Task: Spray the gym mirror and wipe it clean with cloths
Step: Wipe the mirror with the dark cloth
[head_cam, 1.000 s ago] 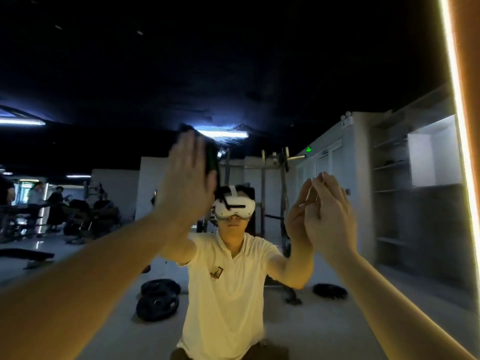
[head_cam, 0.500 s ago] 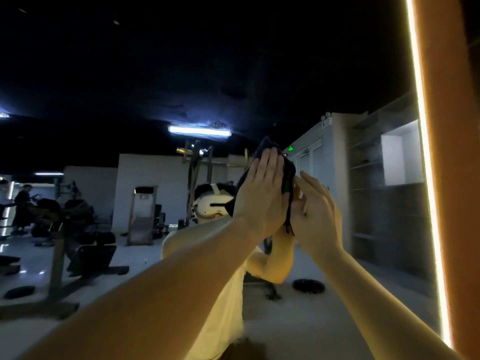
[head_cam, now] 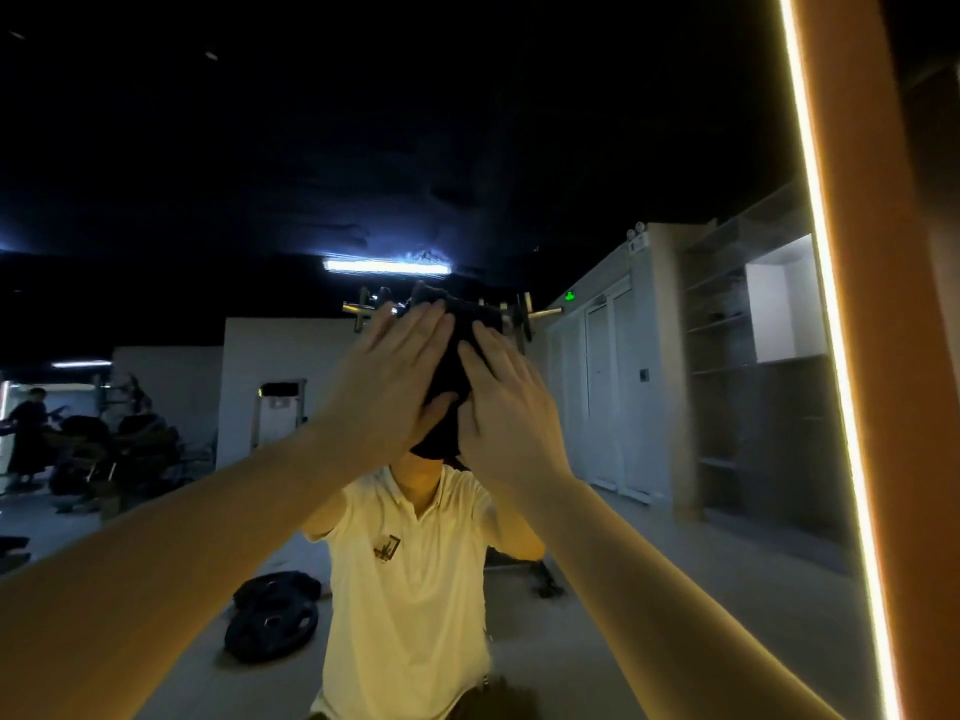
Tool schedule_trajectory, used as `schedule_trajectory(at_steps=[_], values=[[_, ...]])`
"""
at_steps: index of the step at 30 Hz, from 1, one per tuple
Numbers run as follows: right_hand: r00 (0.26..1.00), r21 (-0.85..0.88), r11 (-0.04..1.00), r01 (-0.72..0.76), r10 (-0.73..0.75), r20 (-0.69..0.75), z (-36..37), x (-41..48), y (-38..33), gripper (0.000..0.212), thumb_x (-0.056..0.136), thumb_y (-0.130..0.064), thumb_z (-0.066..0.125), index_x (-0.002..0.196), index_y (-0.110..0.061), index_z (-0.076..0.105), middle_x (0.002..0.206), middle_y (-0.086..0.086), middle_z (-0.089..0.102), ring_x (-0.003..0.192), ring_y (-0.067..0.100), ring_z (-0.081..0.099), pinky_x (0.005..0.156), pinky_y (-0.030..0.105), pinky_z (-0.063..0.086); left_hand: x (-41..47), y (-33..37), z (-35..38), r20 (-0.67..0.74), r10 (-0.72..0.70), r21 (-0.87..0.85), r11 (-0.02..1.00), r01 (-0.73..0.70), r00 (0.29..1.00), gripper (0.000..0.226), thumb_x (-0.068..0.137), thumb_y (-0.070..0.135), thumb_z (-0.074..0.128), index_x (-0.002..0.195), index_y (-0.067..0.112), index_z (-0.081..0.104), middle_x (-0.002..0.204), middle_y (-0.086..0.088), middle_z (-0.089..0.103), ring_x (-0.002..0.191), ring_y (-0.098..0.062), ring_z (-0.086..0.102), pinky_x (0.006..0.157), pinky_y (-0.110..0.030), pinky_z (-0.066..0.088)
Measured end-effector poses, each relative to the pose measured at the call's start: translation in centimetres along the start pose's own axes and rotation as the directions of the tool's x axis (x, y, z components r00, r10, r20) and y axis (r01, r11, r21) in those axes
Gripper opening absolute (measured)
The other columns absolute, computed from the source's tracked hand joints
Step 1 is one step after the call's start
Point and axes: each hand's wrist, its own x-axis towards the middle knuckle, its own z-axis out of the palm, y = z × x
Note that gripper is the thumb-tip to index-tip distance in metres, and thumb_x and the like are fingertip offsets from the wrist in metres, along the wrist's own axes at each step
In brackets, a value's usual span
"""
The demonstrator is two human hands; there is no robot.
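Left grip (head_cam: 387, 392), right grip (head_cam: 506, 413), flat on one dark cloth (head_cam: 449, 371)

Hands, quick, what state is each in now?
Left hand: open, straight fingers pressing the dark crumpled cloth against the large glass mirror.
Right hand: open, pressing the same cloth.
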Motion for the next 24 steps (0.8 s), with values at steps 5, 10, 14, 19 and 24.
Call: schedule_trajectory(at_steps=[5,10,14,19,24], values=[[0.995,-0.123,0.988,-0.095,0.092,-0.027,-1.6,-2.0,4.2,0.059,0.092,-0.019,0.059,0.15,-0.012,0.047,0.162,0.008,0.038,0.152,0.026,0.03,0.126,0.047,0.026,-1.3,2.2,1.0,-0.003,-0.191,-0.051,0.98,0.191,0.982,0.077,0.095,0.038,0.023,0.154,-0.011,0.033,0.168,-0.031,0.018,0.159,-0.039,0.013,0.13,-0.054,0.014],[0.986,-0.093,0.984,-0.152,0.157,0.05,-4.0,-5.3,9.0,0.072,0.092,-0.037,0.02,0.152,-0.009,0.048,0.164,0.006,0.038,0.152,0.023,0.033,0.125,0.039,0.026,0.6,9.3,2.0,-0.064,-0.249,-0.256,0.94,0.226,0.966,0.07,0.098,0.037,0.03,0.145,-0.014,0.041,0.168,-0.032,0.012,0.16,-0.04,0.003,0.131,-0.053,0.008],[0.984,-0.106,0.981,-0.165,0.171,0.05,-4.1,-7.6,11.1,0.067,0.094,-0.032,0.026,0.152,-0.008,0.048,0.163,0.005,0.04,0.152,0.023,0.033,0.123,0.046,0.032,0.1,16.2,3.5,-0.006,-0.072,-0.204,0.976,0.069,0.997,0.074,0.105,0.043,0.017,0.161,-0.005,0.019,0.171,-0.028,0.002,0.16,-0.038,-0.007,0.13,-0.051,0.005],[0.982,-0.094,0.98,-0.173,0.179,0.055,-2.9,-10.2,10.6,0.066,0.098,-0.035,0.025,0.153,-0.007,0.046,0.164,0.008,0.037,0.155,0.027,0.028,0.123,0.052,0.03,-4.1,15.4,4.2,0.033,0.05,-0.097,0.994,-0.046,0.998,0.076,0.104,0.048,0.026,0.16,-0.001,0.014,0.171,-0.026,0.006,0.161,-0.036,0.0,0.13,-0.051,-0.006],[0.969,0.014,0.969,-0.246,0.246,0.006,-2.3,-12.1,7.6,0.076,0.09,-0.042,0.019,0.145,-0.003,0.054,0.16,0.015,0.042,0.15,0.033,0.033,0.123,0.05,0.027,-10.1,8.6,3.1,0.134,-0.025,-0.023,0.999,0.028,0.991,0.078,0.103,0.048,0.03,0.154,-0.011,0.028,0.169,-0.03,0.012,0.16,-0.041,0.004,0.129,-0.058,0.006]])
